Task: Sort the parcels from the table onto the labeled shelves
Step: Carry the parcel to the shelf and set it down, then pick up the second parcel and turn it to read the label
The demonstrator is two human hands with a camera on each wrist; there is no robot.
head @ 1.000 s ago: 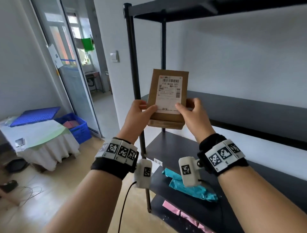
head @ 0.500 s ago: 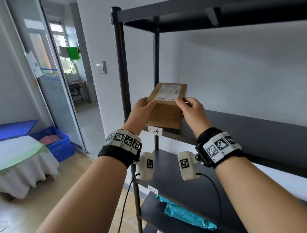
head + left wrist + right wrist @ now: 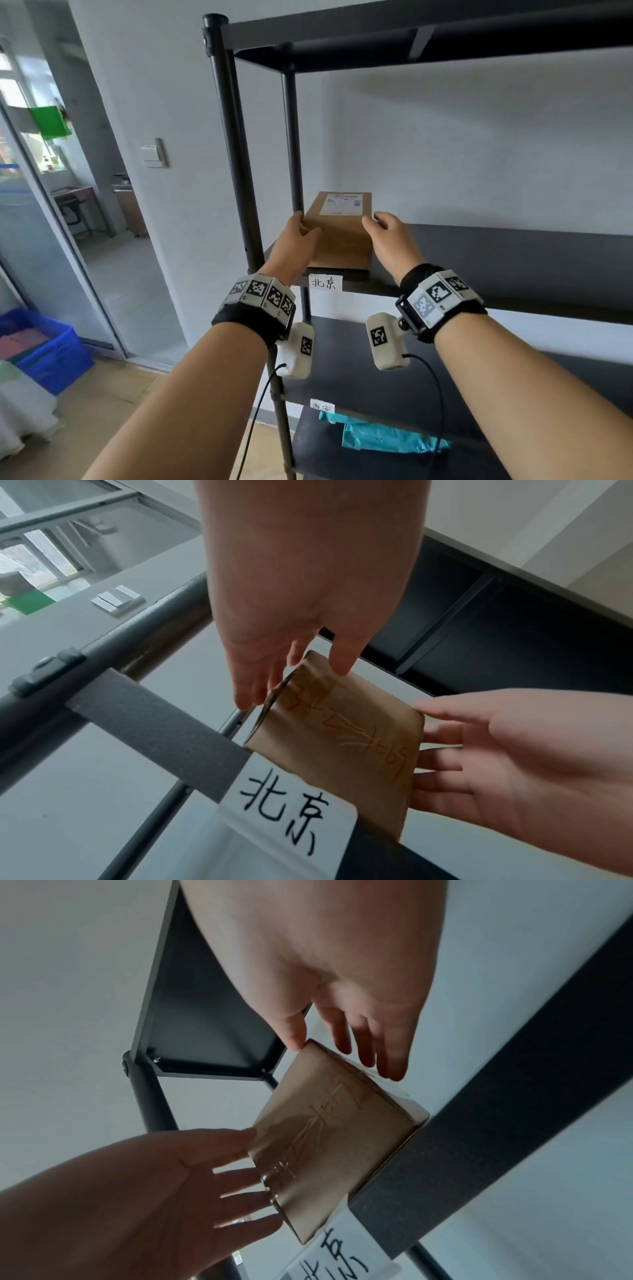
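Observation:
A brown cardboard parcel (image 3: 339, 236) with a white shipping label on top stands on the black shelf (image 3: 496, 260) marked by a handwritten paper tag (image 3: 325, 283). My left hand (image 3: 303, 228) lies against the parcel's left side and my right hand (image 3: 376, 224) against its right side. In the left wrist view the left hand (image 3: 291, 669) has straight fingers along the parcel (image 3: 342, 737), thumb tip on its top corner. The right wrist view shows the right hand (image 3: 342, 1037) with straight fingers touching the parcel's (image 3: 335, 1137) upper edge.
The front corner post (image 3: 236, 154) stands just left of my left hand. The top shelf (image 3: 411, 37) is overhead. A teal bag parcel (image 3: 383, 437) lies on a lower shelf under a second paper tag (image 3: 322, 407). A blue crate (image 3: 48, 349) sits on the floor at left.
The parcel went from upright in both hands in front of the rack to standing on the tagged shelf. My fingers have straightened along its sides.

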